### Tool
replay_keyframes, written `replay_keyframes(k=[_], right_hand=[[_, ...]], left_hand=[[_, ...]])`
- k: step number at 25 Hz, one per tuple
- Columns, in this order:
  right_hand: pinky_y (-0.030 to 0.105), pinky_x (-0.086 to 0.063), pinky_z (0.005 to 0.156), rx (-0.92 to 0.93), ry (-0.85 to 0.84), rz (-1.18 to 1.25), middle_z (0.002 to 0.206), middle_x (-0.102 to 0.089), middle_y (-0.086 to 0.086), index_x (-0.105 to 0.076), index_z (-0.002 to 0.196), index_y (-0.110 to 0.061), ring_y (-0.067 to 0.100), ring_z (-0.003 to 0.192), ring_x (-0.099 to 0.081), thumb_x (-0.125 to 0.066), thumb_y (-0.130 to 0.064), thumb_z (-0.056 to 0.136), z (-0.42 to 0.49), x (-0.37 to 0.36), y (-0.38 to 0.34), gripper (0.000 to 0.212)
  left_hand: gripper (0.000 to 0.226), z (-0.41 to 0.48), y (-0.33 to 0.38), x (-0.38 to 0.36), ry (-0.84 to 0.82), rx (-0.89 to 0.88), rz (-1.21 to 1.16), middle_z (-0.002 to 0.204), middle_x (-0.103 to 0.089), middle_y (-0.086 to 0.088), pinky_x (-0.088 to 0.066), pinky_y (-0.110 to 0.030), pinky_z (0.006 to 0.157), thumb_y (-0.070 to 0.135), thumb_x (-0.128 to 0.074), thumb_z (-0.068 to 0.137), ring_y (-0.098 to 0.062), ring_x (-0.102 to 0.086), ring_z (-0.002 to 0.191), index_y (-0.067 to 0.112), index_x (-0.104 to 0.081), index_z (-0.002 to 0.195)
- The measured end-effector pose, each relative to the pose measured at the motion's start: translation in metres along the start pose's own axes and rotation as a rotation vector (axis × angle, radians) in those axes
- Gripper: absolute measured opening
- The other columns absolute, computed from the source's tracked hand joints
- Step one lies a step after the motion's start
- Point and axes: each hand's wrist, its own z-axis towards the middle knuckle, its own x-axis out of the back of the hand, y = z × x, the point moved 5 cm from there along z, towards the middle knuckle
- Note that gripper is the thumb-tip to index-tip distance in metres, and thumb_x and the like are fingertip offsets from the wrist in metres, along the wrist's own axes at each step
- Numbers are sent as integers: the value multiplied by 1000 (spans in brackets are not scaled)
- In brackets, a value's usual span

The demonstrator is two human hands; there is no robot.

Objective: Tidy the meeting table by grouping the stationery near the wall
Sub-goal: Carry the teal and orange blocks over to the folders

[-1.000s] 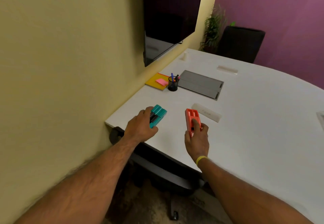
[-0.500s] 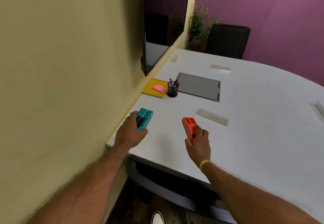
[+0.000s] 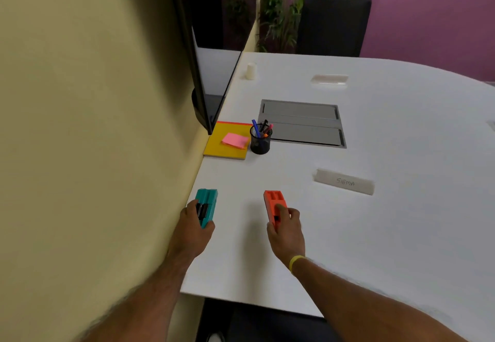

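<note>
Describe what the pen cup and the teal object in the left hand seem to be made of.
Pen cup: probably black wire mesh, as its wall looks finely perforated. Teal object in the left hand: likely moulded plastic, with uniform matte colour and ridged edges.

A pen cup [image 3: 259, 142] stands right of the notebook [image 3: 226, 140], beside the wall [image 3: 93, 127].

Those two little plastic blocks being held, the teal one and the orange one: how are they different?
The teal block is in the left hand and sits right by the yellow wall; the orange block is in the right hand, farther out on the white table. The teal block shows a black part along its side, while the orange block shows open slots on top. Both are small, chunky and gripped from behind.
</note>
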Motion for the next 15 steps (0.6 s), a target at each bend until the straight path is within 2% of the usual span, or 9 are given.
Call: replay_keyframes(k=[3, 8, 15], right_hand=[[38, -54, 80, -17, 17, -39, 127, -39, 3, -41, 132, -25, 27, 106, -53, -56, -27, 88, 37, -25, -15, 47], [40, -52, 82, -42, 46, -84, 129, -38, 5, -40, 134, -22, 27, 112, -48, -55, -28, 88, 96, -77, -38, 49], [37, -57, 86, -75, 147, 4, 133, -36, 1, -31, 139, -26, 22, 114, -49, -54, -28, 93, 153, -134, -55, 51]], left_hand=[[68, 59, -9, -17, -42, -41, 11, 133, -47, -14, -57, -44, 85, 20, -69, 86, -29, -56, 112, 9, -32, 142], [66, 149, -25, -51, -68, -83, 5, 129, -52, -15, -56, -47, 88, 22, -71, 84, -32, -57, 114, 7, -38, 139], [69, 210, -33, -79, 52, -118, 30, 130, -52, -22, -52, -45, 95, 16, -74, 81, -37, -53, 119, -3, -39, 137]])
